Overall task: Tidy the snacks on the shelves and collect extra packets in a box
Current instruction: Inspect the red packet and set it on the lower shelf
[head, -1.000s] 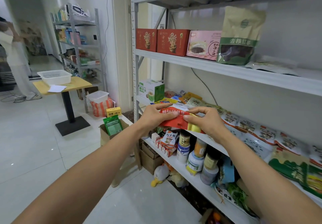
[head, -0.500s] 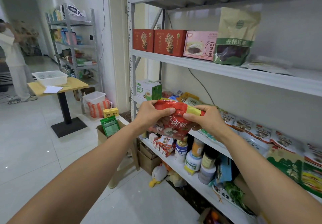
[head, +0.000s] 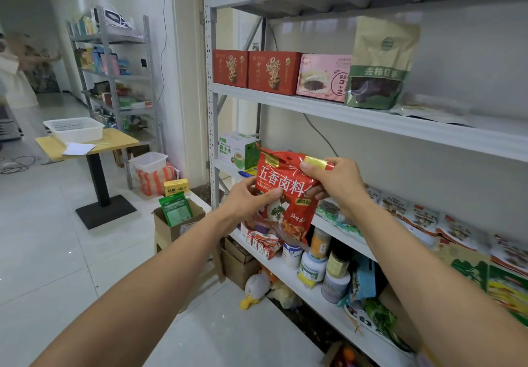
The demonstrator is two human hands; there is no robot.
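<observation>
Red packet (head: 283,176), perhaps two; two hands (head: 251,199) (head: 341,184)

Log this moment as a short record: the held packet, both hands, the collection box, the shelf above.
red packet: upright, in the air between both hands
left hand: grips its left side, thumb on the front
right hand: pinches its upper right corner
cardboard box: open, a green packet standing in it
upper shelf: two red boxes, a pink box, a brown-green pouch
</observation>
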